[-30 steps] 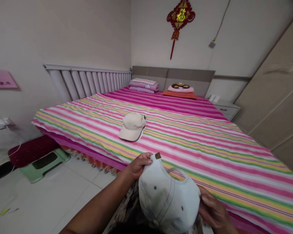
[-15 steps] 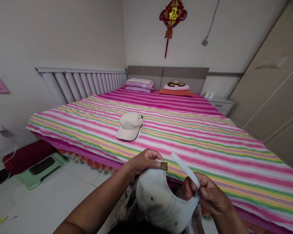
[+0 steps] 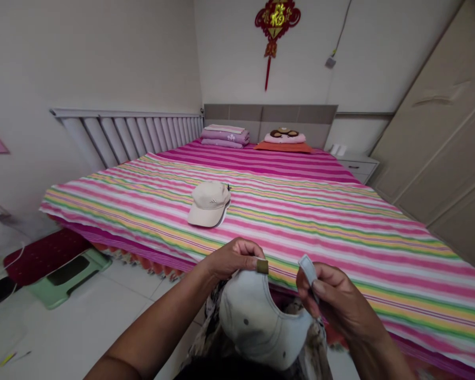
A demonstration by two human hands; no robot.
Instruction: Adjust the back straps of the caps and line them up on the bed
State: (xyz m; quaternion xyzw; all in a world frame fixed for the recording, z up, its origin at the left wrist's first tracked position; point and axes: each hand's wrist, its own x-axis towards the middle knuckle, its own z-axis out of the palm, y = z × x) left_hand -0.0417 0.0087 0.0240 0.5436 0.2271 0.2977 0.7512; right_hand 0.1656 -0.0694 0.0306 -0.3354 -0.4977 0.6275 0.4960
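A pale blue cap (image 3: pixel 257 319) is held low over my lap, its rear opening turned up and toward the bed. My left hand (image 3: pixel 237 259) pinches the cap's left edge beside a brass-coloured buckle (image 3: pixel 262 266). On the other side, my right hand (image 3: pixel 332 298) grips the cap's strap (image 3: pixel 307 268) between thumb and fingers, its free end sticking up. Strap and buckle are apart. A beige cap (image 3: pixel 209 200) with a small dark logo lies on the striped bedspread, brim toward me.
The bed with its striped sheet (image 3: pixel 142 211) fills the middle. Folded purple bedding (image 3: pixel 225 137) and an orange pillow (image 3: pixel 281 148) sit by the headboard. A green stool (image 3: pixel 69 277) stands on the floor at left, a white nightstand (image 3: pixel 360 166) at right.
My right hand has slid up the strap toward its free end, so less of it sticks out. My left hand stays at the buckle side. The view has shifted slightly.
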